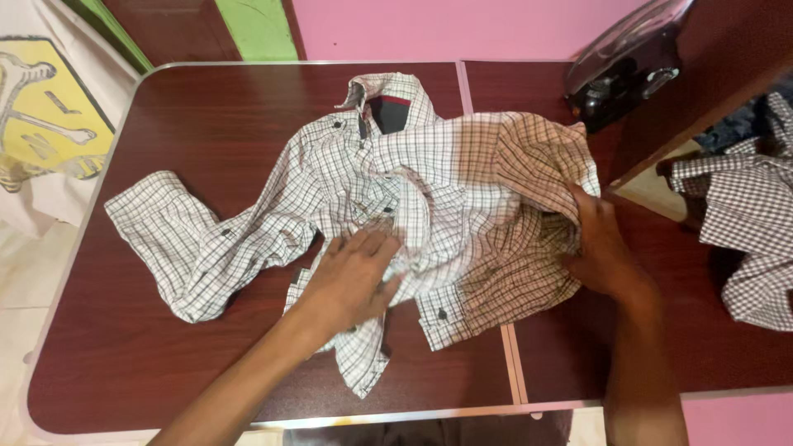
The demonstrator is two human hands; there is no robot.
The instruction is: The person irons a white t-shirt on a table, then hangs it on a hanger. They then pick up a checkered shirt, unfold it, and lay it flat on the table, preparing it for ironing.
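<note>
Loosely crumpled checked shirt [396, 206], left hand [355, 277] flat, right hand [599, 244] fingers pinching cloth.

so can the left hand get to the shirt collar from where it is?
Probably yes: the left hand lies flat on the checked shirt, and the collar sits farther up the table with only cloth between.

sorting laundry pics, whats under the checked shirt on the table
Under the checked shirt only the dark wooden table shows, around its edges. The left hand presses on top. Anything beneath the fabric is hidden.
</note>
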